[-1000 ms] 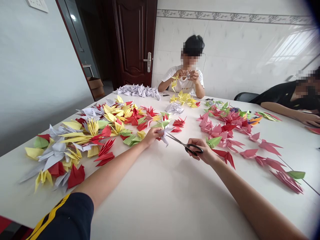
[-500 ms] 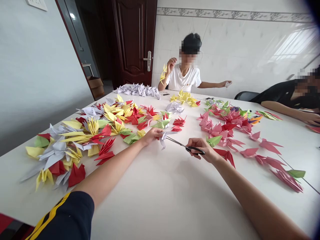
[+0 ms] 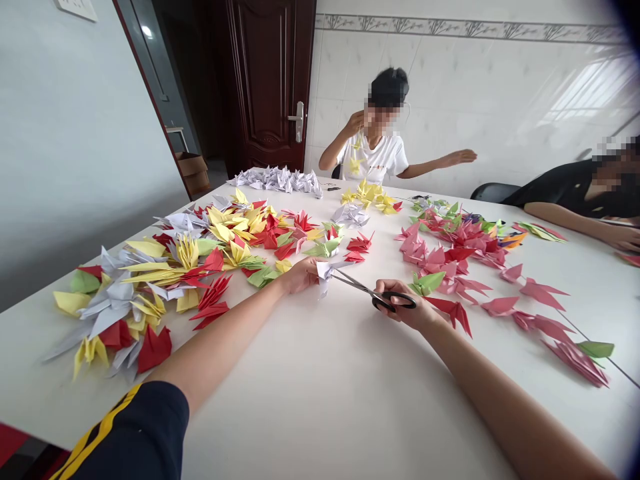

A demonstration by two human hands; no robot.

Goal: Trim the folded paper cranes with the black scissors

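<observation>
A white folded paper crane (image 3: 325, 272) is pinched in my left hand (image 3: 301, 275), above the middle of the white table (image 3: 300, 393). My right hand (image 3: 404, 303) grips a pair of scissors (image 3: 367, 289) by its black handles. The scissor blades are parted and point left, with their tips at the crane's right side. Whether the blades touch the paper I cannot tell. Close beyond my hands lie a small red crane (image 3: 361, 243) and a green-and-white crane (image 3: 324, 248). Just past my right hand rests a green crane (image 3: 427, 283).
Left of my hands spreads a heap of red, yellow, white and green cranes (image 3: 185, 263). Pink cranes (image 3: 445, 257) lie right, some along a dark string (image 3: 575, 328). White cranes (image 3: 277, 180) fill the far edge. A person (image 3: 375, 153) sits opposite; another (image 3: 550, 177) leans at the right.
The scissor blades and handles have spread apart. The crane in my left hand has turned slightly. The person opposite has raised one hand towards the head and stretched out the other.
</observation>
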